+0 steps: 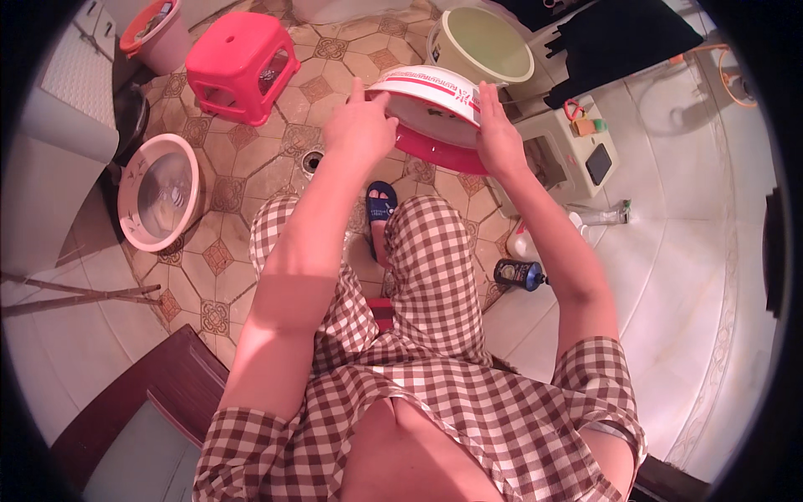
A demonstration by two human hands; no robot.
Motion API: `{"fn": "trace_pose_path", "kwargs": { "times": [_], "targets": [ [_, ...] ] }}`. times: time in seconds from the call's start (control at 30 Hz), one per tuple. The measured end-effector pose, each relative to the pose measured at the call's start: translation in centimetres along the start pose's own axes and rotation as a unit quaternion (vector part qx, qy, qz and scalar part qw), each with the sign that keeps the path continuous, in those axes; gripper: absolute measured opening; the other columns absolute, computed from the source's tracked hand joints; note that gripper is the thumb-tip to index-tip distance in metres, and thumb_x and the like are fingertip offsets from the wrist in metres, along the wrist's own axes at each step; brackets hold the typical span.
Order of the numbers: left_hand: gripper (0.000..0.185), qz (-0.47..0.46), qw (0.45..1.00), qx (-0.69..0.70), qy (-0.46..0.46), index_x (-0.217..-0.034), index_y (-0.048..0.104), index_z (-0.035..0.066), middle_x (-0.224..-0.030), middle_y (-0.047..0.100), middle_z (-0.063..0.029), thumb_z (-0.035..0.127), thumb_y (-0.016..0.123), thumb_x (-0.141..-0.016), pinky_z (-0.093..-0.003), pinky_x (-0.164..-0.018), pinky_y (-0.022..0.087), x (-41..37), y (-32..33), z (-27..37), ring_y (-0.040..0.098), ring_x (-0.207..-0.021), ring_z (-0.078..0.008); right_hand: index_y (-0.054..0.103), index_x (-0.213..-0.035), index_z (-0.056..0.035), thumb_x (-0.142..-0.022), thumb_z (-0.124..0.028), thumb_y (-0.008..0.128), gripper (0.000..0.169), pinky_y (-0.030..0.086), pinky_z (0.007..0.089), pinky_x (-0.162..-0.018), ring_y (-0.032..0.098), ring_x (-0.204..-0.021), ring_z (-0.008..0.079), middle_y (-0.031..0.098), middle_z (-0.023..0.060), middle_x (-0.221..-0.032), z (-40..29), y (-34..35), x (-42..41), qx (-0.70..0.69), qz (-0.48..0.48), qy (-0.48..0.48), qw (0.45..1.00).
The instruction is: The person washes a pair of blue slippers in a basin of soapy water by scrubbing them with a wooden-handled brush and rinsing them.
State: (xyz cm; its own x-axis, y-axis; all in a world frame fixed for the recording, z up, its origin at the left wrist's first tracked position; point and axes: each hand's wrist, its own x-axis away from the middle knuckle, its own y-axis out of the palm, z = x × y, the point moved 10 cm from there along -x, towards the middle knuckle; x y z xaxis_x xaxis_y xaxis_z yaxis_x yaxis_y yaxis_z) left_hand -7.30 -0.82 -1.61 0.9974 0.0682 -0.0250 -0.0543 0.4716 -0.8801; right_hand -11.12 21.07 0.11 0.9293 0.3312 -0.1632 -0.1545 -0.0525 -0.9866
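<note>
A white enamel basin (433,81) with a red band, patterned outside and red along its lower part, is held out over the tiled floor, tilted on its side. My left hand (361,128) grips its left rim, with the index finger raised. At its right side lies my right hand (500,135), fingers extended flat along the rim. Behind the basin stands a large pale green tub (489,45) that looks full of water. What the tilted basin holds cannot be told.
A pink stool (235,53) and a pink bucket (166,41) stand at the upper left. Below them a pink basin (128,207) holds water and something pale. A dark bottle (519,274), a beige cabinet (590,141) and hanging dark cloth (621,44) are on the right.
</note>
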Motion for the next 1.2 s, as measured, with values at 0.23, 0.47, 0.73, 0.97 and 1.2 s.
{"fn": "trace_pose_path", "kwargs": {
  "times": [0.23, 0.47, 0.73, 0.97, 1.2],
  "targets": [
    [0.045, -0.083, 0.996, -0.023, 0.005, -0.131, 0.055, 0.008, -0.126, 0.058, -0.0202, 0.033, 0.055, -0.094, -0.0467, -0.091, 0.051, 0.4, 2.1, 0.3, 0.059, -0.113, -0.0375, 0.036, -0.141, 0.0019, -0.081, -0.009, 0.058, 0.065, 0.051, 0.0488, -0.086, 0.062, -0.094, 0.0475, 0.065, 0.0273, -0.104, 11.8, 4.8, 2.5, -0.032, -0.047, 0.197, 0.979],
    [0.049, -0.072, 0.996, -0.012, 0.051, -0.131, 0.054, 0.006, -0.128, 0.057, -0.0223, 0.033, 0.057, -0.091, -0.048, -0.095, 0.048, 0.2, 2.2, 4.8, 0.058, -0.113, -0.0401, 0.059, -0.091, 0.0026, -0.073, -0.003, 0.06, 0.018, 0.056, 0.0365, -0.048, 0.061, -0.052, 0.0273, 0.062, 0.0121, -0.071, 23.4, 21.6, 23.8, -0.555, -0.142, 0.579, 0.581],
    [0.049, -0.059, 0.992, -0.042, 0.105, -0.13, 0.056, 0.006, -0.132, 0.055, -0.0235, 0.035, 0.06, -0.09, -0.0462, -0.097, 0.046, 1.4, 1.4, 8.2, 0.057, -0.113, -0.0417, 0.049, -0.11, 0.007, -0.082, 0.006, 0.052, 0.029, 0.063, 0.0458, -0.077, 0.067, -0.089, 0.0334, 0.061, 0.0189, -0.104, 11.1, 30.7, 37.1, -0.736, 0.063, 0.649, 0.181],
    [0.048, -0.067, 0.988, -0.06, 0.127, -0.132, 0.055, 0.006, -0.133, 0.054, -0.0243, 0.031, 0.061, -0.091, -0.0454, -0.098, 0.045, 1.9, 0.7, 8.7, 0.055, -0.117, -0.0423, 0.047, -0.116, 0.0027, -0.083, 0.004, 0.053, 0.033, 0.061, 0.0474, -0.082, 0.064, -0.099, 0.0332, 0.058, 0.0171, -0.11, 11.0, 34.2, 41.0, -0.689, 0.147, 0.687, 0.176],
    [0.06, -0.095, 0.989, -0.048, 0.106, -0.142, 0.043, 0.009, -0.139, 0.049, -0.0238, 0.033, 0.062, -0.09, -0.0451, -0.1, 0.045, 1.4, 0.8, 8.5, 0.051, -0.122, -0.0414, 0.054, -0.111, 0.0018, -0.085, 0.002, 0.058, 0.026, 0.062, 0.044, -0.08, 0.064, -0.098, 0.0302, 0.06, 0.0153, -0.109, 10.8, 34.9, 43.2, -0.703, 0.149, 0.671, 0.18]
  ]
}}
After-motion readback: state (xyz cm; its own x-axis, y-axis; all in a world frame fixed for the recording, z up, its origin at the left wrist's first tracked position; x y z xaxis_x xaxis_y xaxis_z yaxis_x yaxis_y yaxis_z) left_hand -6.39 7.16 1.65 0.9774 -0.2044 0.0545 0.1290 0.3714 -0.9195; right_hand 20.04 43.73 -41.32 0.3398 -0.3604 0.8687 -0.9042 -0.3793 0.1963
